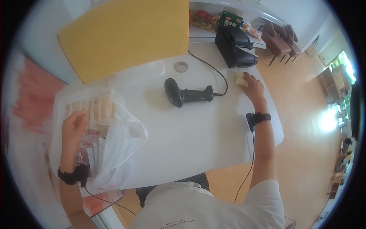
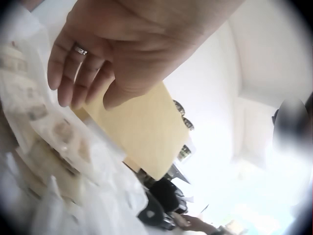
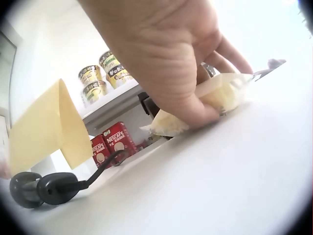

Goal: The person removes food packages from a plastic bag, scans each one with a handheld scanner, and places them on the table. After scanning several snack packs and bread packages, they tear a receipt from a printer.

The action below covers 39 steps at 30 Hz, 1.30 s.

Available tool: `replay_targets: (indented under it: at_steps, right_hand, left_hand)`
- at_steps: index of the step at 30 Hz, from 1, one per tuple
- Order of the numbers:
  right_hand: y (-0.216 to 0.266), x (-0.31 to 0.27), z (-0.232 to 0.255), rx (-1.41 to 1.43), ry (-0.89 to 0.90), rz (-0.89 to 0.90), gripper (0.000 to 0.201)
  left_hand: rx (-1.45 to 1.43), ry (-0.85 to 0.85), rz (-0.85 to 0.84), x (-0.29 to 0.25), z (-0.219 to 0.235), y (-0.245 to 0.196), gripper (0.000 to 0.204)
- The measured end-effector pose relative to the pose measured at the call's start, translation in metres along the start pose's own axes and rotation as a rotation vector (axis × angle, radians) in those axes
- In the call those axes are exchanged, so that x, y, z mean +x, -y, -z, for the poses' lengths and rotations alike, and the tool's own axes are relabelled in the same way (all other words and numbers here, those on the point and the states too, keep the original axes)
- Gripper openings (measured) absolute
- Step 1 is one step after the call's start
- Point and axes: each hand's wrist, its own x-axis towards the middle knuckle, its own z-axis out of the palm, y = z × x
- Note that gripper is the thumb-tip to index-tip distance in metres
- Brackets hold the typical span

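Observation:
At the table's right side, my right hand (image 1: 254,88) pinches a small pale yellow packet (image 1: 241,79). In the right wrist view the thumb and fingers of the hand (image 3: 171,63) grip the packet (image 3: 222,95) low over the white surface. My left hand (image 1: 75,125) hovers over an open white plastic bag (image 1: 127,131) that holds several pale packets (image 1: 103,108). The left wrist view shows the hand (image 2: 112,54) with loosely bent fingers and a ring, nothing held, beside the bag (image 2: 107,191).
A black handheld scanner (image 1: 190,95) lies mid-table, its cable running back. Behind are a tape roll (image 1: 181,67), a black printer (image 1: 236,47) and a large yellow board (image 1: 126,36). Snack packages (image 1: 206,21) stand on a shelf; red boxes (image 3: 115,142) and cups (image 3: 93,88) show in the right wrist view.

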Motion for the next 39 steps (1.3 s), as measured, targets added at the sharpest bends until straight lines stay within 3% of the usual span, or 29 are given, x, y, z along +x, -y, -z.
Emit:
replay_targets:
  at_steps: [2,4,5,7,8,10,11,13,14,16,17,19,20,22,23,25,27,28,30,32,34,37,39]
  right_hand:
    - [0.004,-0.009,-0.001,-0.052,-0.003,-0.061,0.066]
    - [0.001,-0.018,-0.003,0.122,-0.182,-0.056,0.057]
    - [0.001,-0.022,0.0,0.125,-0.181,-0.044,0.057]
    - [0.0,-0.033,0.01,0.434,-0.126,-0.1,0.045]
    - [0.005,-0.039,0.016,0.434,-0.124,-0.09,0.045]
    - [0.02,-0.053,0.03,0.978,0.028,-0.174,0.042]
    - [0.034,-0.061,0.041,0.977,0.031,-0.168,0.042]
    - [0.074,-0.081,0.063,1.133,-0.017,0.257,0.043]
    - [0.096,-0.089,0.072,1.123,-0.028,0.464,0.045]
    - [0.145,-0.11,0.091,1.017,0.008,0.72,0.052]
    - [0.166,-0.114,0.092,0.89,-0.054,0.916,0.057]
    - [0.202,-0.13,0.095,0.768,0.111,1.049,0.069]
    - [0.205,-0.13,0.095,0.771,0.101,1.055,0.069]
    - [0.211,-0.124,0.096,0.744,0.11,0.967,0.084]
    - [0.2,-0.108,0.088,0.698,0.165,0.91,0.096]
    - [0.179,-0.086,0.064,0.458,0.055,0.706,0.094]
    - [0.172,-0.075,0.045,0.233,0.085,0.49,0.092]
    - [0.172,-0.069,0.038,0.235,0.084,0.496,0.092]
    - [0.173,-0.06,0.026,0.29,0.227,0.497,0.089]
    - [0.179,-0.059,0.019,0.284,0.248,0.494,0.082]
    - [0.193,-0.056,0.014,0.288,0.273,0.519,0.075]
    - [0.198,-0.054,0.008,0.273,0.12,0.544,0.048]
    - [0.195,-0.051,0.011,0.427,0.207,0.51,0.048]
  left_hand:
    - [-0.162,0.077,0.069,-0.015,-0.006,-0.039,0.023]
    - [-0.258,0.222,0.127,-0.026,-0.013,-0.067,0.022]
    - [-0.259,0.211,0.134,-0.03,-0.017,-0.073,0.022]
    - [-0.479,0.459,0.095,-0.036,-0.026,-0.081,0.022]
    - [-0.482,0.451,0.101,-0.041,-0.031,-0.087,0.022]
    - [-0.659,0.649,0.188,-0.046,-0.04,-0.096,0.029]
    - [-0.662,0.643,0.191,-0.046,-0.045,-0.095,0.029]
    - [-0.979,0.86,0.284,-0.046,-0.059,-0.092,0.039]
    - [-0.984,0.853,0.29,-0.045,-0.064,-0.099,0.039]
    - [-1.237,0.993,0.548,-0.044,-0.075,-0.114,0.048]
    - [-1.239,0.987,0.553,-0.047,-0.079,-0.117,0.048]
    - [-1.383,1.012,0.577,-0.05,-0.084,-0.118,0.048]
    - [-1.377,1.006,0.57,-0.05,-0.084,-0.109,0.048]
    - [-1.131,0.932,0.315,-0.051,-0.078,-0.085,0.048]
    - [-1.129,0.927,0.32,-0.052,-0.066,-0.081,0.048]
    - [-0.994,0.62,0.286,-0.056,-0.044,-0.078,0.049]
    - [-1.023,0.518,0.314,-0.058,-0.031,-0.07,0.049]
    - [-1.049,0.426,0.343,-0.058,-0.027,-0.066,0.048]
    - [-1.028,0.382,0.319,-0.054,-0.024,-0.056,0.048]
    - [-1.007,0.321,0.303,-0.05,-0.023,-0.055,0.047]
    - [-0.884,0.155,0.305,-0.047,-0.025,-0.064,0.041]
    - [-0.853,0.131,0.27,-0.041,-0.026,-0.06,0.042]
    - [-0.833,0.125,0.256,-0.035,-0.027,-0.057,0.043]
